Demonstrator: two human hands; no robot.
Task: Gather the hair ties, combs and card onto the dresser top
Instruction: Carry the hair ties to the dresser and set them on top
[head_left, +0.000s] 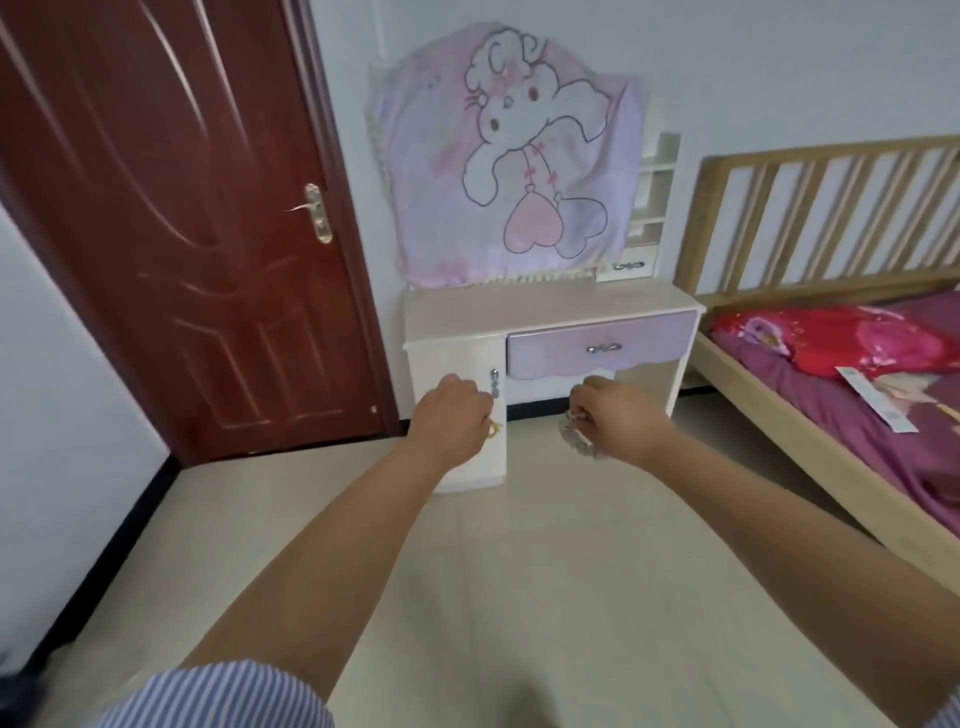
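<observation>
The white dresser (545, 306) with a lilac drawer stands ahead against the wall, its pale pink top bare. Both my arms reach out toward it above the floor. My left hand (452, 415) is closed around a thin yellow hair tie (493, 429) that peeks out by the fingers. My right hand (615, 415) grips a frilly pale scrunchie (574, 436) hanging below the knuckles. A long white card (875, 400) lies on the bed at the right. No combs are visible.
A dark red door (182, 208) is shut at the left. A wooden bed (831, 426) with purple sheet and red pillow fills the right side. A pink cartoon cloth (514, 156) covers the dresser mirror. Beige tiled floor lies between me and the dresser.
</observation>
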